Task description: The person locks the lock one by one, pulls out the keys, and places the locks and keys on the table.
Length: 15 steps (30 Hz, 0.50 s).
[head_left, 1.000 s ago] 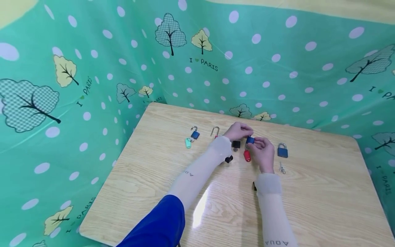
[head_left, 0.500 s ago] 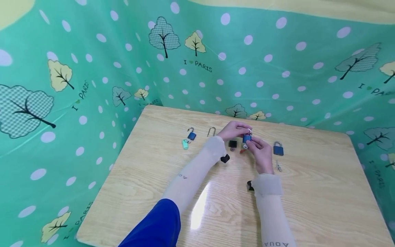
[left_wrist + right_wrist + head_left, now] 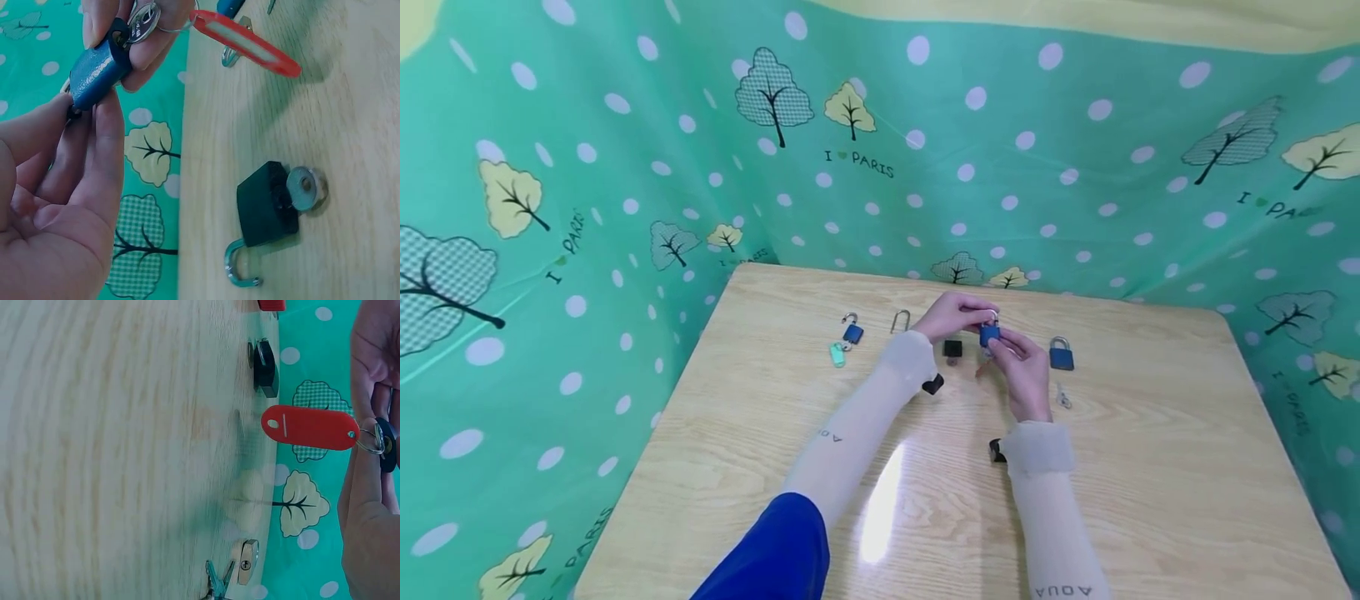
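Observation:
Both hands hold a small blue padlock (image 3: 990,335) above the far part of the table. My left hand (image 3: 953,318) pinches it near the shackle end, at the top. My right hand (image 3: 1024,375) grips the body from the right, thumb on its front. In the left wrist view, a key (image 3: 144,24) sits at the lock's keyhole end between the right fingers. From its ring hangs a red key tag (image 3: 309,428), broad side showing in the right wrist view. Fingers partly cover the shackle, so whether it is locked I cannot tell.
A black padlock (image 3: 269,203) with its shackle open lies below the hands. To the left are an open blue padlock (image 3: 853,333) with a green tag (image 3: 837,355) and a long shackle (image 3: 901,321). On the right lie a blue padlock (image 3: 1062,358) and loose keys (image 3: 1063,396).
The hands have turned the blue padlock so its shackle shows at the top. The red tag has swung from broad to nearly edge-on in the head view, which has shifted slightly.

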Each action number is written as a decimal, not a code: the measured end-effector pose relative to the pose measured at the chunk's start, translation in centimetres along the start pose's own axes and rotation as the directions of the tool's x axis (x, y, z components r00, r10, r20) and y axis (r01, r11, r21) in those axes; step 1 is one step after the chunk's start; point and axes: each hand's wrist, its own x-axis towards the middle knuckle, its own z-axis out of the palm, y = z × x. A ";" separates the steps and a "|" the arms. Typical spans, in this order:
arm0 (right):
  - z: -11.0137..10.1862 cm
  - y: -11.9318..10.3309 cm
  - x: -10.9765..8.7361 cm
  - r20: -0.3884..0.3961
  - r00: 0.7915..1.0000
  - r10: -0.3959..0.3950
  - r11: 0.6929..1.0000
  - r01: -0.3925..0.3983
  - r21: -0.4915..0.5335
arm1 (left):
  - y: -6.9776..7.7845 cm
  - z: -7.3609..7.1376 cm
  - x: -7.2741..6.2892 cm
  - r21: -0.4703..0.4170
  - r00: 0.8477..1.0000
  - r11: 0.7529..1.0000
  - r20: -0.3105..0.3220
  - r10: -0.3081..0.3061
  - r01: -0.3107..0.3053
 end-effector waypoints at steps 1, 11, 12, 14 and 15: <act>0.0 0.0 0.0 -0.002 1.000 -0.008 1.000 0.008 0.005 | 0.2 0.0 0.0 0.015 1.000 1.000 0.002 0.005 -0.005; -0.4 0.3 -0.1 -0.025 0.998 -0.053 0.999 0.053 0.009 | 1.1 0.5 0.0 0.218 1.000 0.976 -0.007 0.022 -0.020; -0.5 0.3 -0.2 -0.025 0.998 -0.054 0.998 0.055 0.012 | 1.3 0.6 -0.1 0.239 1.000 0.971 -0.006 0.022 -0.020; -0.5 0.0 -0.4 -0.028 0.998 -0.048 0.998 0.049 0.032 | 1.4 0.7 -0.2 0.276 1.000 0.961 -0.004 0.020 -0.018; -0.4 -0.3 -0.6 -0.031 0.999 -0.043 0.998 0.044 0.036 | 1.5 0.7 -0.2 0.290 1.000 0.957 -0.002 0.019 -0.018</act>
